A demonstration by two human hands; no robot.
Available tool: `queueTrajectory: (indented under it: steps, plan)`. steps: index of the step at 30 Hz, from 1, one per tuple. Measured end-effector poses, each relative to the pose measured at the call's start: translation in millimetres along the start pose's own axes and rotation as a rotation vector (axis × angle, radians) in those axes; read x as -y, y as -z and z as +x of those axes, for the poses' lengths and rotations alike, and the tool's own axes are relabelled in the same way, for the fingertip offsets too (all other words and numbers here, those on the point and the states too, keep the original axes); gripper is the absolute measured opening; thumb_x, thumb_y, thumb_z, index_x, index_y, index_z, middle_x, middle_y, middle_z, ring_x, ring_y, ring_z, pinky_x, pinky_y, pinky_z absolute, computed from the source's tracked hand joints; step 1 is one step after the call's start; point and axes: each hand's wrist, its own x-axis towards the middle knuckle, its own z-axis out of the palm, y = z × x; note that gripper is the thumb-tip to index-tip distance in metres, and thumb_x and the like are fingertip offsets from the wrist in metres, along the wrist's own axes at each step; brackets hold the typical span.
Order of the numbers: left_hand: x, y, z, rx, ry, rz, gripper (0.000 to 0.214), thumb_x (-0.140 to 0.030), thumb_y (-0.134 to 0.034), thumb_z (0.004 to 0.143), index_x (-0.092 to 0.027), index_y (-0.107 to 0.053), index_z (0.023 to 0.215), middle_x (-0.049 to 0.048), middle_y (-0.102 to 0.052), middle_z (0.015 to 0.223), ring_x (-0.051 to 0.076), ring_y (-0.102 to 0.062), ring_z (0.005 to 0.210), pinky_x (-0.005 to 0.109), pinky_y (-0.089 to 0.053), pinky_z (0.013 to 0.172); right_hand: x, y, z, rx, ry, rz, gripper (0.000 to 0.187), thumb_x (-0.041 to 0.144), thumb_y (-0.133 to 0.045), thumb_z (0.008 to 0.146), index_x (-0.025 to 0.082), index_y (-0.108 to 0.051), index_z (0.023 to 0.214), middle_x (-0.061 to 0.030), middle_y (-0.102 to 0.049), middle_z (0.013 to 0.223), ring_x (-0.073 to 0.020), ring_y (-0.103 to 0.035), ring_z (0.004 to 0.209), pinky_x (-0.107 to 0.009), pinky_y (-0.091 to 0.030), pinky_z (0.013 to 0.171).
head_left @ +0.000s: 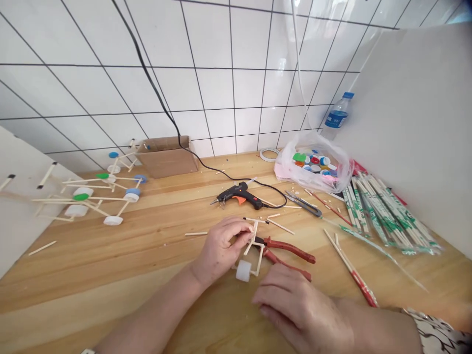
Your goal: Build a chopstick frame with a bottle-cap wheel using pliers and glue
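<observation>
Left hand point(221, 250) has loads of room going left along the wooden tabletop point(110, 275), with a big gap before the stick-and-cap wheeled frames point(83, 192). Heading back, the hot glue gun point(236, 194) is in the way, and for the right hand point(300, 309), the red-handled pliers point(291, 248) sit just ahead.

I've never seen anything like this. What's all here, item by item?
Stick frame: one, pale wood with a white cap wheel, in the left hand.
Pliers: one pair, red-handled, under the frame.
Glue gun: one, black and orange, centre.
Scissors: one, grey, right of the glue gun.
Stick-and-cap models: at least two, white, green and blue caps, far left.
Bag of bottle caps: one, mixed colours, back right.
Water bottle: one, blue cap, behind the bag.
Wrapped chopsticks: many, green and white, right.
Cardboard box: one, brown, back left.
Left hand: one, gripping the frame.
Right hand: one, open, beside the pliers.
</observation>
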Motion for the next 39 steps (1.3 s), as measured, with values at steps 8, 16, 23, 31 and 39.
queueTrajectory:
  steps: [8,16,23,31,39]
  plan:
    - [-2.3,0.5,1.9,-0.034,-0.026,0.018,0.008,-0.015,-0.059,0.084,-0.018,-0.065,0.081,0.0019,-0.068,0.075,0.013,-0.063,0.071,0.024,-0.052,0.068,-11.8,-13.2,-4.2,0.246,0.162,-0.257,0.009,0.012,-0.051,0.079,0.015,-0.059,0.076,-0.0021,-0.057,0.071,-0.0146,-0.045,0.065,-0.027,-0.039,0.063]
    - [-5.9,1.8,2.1,-0.037,-0.021,0.043,0.008,-0.014,-0.06,0.083,-0.018,-0.065,0.08,0.0015,-0.068,0.076,0.012,-0.063,0.07,0.023,-0.052,0.067,-17.6,-12.2,-6.7,0.4,0.204,-0.319,0.006,0.017,-0.061,0.076,0.016,-0.056,0.079,-0.0012,-0.059,0.076,-0.0151,-0.046,0.068,-0.028,-0.038,0.066]
    - [-7.3,2.6,1.7,-0.015,0.014,0.051,0.009,-0.016,-0.058,0.084,-0.019,-0.066,0.079,0.0018,-0.068,0.076,0.013,-0.063,0.071,0.024,-0.052,0.068,-18.4,-14.7,-8.2,0.37,0.207,-0.289,0.008,0.015,-0.062,0.072,0.016,-0.057,0.078,-0.0012,-0.059,0.074,-0.0148,-0.048,0.067,-0.027,-0.039,0.066]
    - [-8.4,4.4,1.4,0.0,-0.016,-0.009,0.012,-0.021,-0.055,0.088,-0.019,-0.065,0.082,0.003,-0.068,0.079,0.015,-0.064,0.074,0.026,-0.053,0.07,-9.7,3.6,6.6,-0.161,0.02,-0.438,0.033,0.012,-0.045,0.086,0.012,-0.053,0.118,-0.0166,-0.059,0.11,-0.0243,-0.055,0.1,-0.038,-0.047,0.084]
    - [-9.5,3.4,1.8,-0.029,-0.009,-0.022,0.016,-0.023,-0.052,0.088,-0.018,-0.064,0.079,0.0038,-0.067,0.075,0.015,-0.063,0.07,0.027,-0.052,0.068,-23.8,0.8,22.1,-0.134,-0.074,-0.728,0.068,0.035,-0.061,0.083,0.014,-0.032,0.141,-0.0283,-0.041,0.135,-0.0386,-0.04,0.124,-0.056,-0.041,0.09]
